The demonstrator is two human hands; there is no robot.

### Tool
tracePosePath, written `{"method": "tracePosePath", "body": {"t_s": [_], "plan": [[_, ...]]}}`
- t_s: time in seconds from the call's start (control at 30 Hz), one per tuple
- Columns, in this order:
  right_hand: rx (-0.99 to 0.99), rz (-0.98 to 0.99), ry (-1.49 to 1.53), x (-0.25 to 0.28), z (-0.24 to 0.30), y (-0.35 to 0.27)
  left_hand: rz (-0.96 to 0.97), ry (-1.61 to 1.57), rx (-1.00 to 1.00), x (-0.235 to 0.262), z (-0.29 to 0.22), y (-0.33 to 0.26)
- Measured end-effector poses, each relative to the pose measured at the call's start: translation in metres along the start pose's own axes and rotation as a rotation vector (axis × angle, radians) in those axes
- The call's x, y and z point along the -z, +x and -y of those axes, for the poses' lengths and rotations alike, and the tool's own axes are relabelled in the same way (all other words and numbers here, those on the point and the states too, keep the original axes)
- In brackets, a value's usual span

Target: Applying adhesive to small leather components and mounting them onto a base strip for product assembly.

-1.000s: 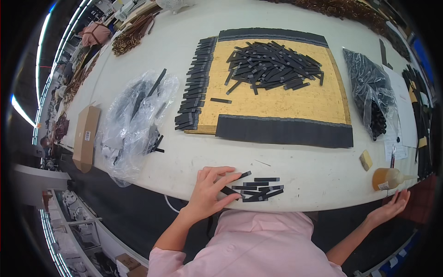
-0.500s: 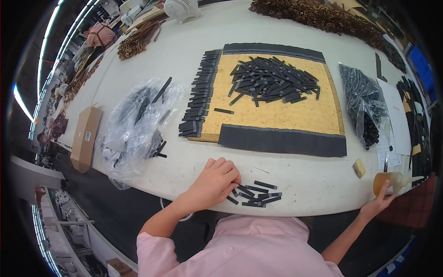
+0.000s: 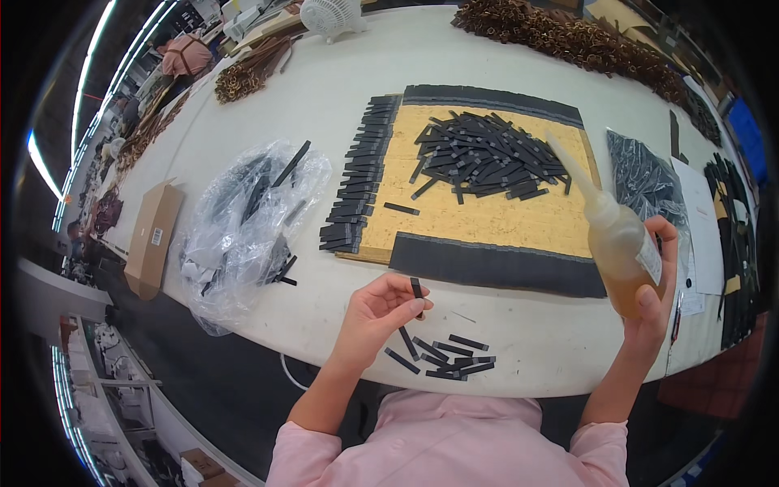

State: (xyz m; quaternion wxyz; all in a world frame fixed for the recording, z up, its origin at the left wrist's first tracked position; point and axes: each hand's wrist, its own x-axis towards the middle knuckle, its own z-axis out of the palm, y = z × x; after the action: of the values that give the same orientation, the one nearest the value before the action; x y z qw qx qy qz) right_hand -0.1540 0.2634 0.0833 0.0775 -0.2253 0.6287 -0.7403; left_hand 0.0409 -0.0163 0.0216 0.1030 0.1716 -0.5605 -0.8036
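Observation:
Between thumb and fingers, my left hand (image 3: pixel 375 315) pinches a short black strip (image 3: pixel 417 289), held upright above the table's near edge. Just below it lies a loose group of similar black strips (image 3: pixel 454 357) with grey ends. My right hand (image 3: pixel 652 284) is wrapped round a squeeze bottle (image 3: pixel 618 243) of amber liquid, its long pale nozzle tilted up to the left. Behind the nozzle is a yellow board (image 3: pixel 479 226) bearing a heap of black strips (image 3: pixel 491 154). More strips (image 3: pixel 357 183) line the board's left edge in a row. Wide black bands (image 3: pixel 495 264) cover its near and far edges.
A clear plastic bag (image 3: pixel 243 227) with black pieces and a cardboard box (image 3: pixel 152 239) sit at left. Another bag (image 3: pixel 645 174), papers (image 3: pixel 699 231) and long black strips (image 3: pixel 734 243) lie at right. Brown strap bundles (image 3: pixel 568 40) and a white fan (image 3: pixel 331 18) stand at the back.
My left hand has lifted a black strip off the near group. My right hand has brought the bottle up and leftward from the table's right edge, turning its nozzle from rightward to up-left.

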Motion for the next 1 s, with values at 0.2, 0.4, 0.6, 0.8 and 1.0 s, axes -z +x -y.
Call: {"method": "tracePosePath", "body": {"t_s": [0.2, 0.4, 0.6, 0.8, 1.0], "plan": [[-0.077, -0.051, 0.045, -0.003, -0.021, -0.002, -0.012, -0.003, 0.059, 0.004, 0.030, 0.002], [-0.003, -0.044, -0.064, -0.003, -0.037, -0.005, -0.026, 0.001, 0.126, -0.007, 0.024, 0.004], [-0.012, -0.072, -0.067, -0.011, -0.038, -0.007, -0.064, 0.022, 0.163, -0.019, 0.023, 0.003], [-0.013, -0.099, -0.041, -0.012, -0.038, -0.010, -0.027, 0.119, 0.147, -0.019, 0.018, -0.005], [0.042, -0.096, -0.042, -0.012, -0.042, -0.017, -0.029, 0.123, 0.092, -0.002, 0.032, -0.015]]}}
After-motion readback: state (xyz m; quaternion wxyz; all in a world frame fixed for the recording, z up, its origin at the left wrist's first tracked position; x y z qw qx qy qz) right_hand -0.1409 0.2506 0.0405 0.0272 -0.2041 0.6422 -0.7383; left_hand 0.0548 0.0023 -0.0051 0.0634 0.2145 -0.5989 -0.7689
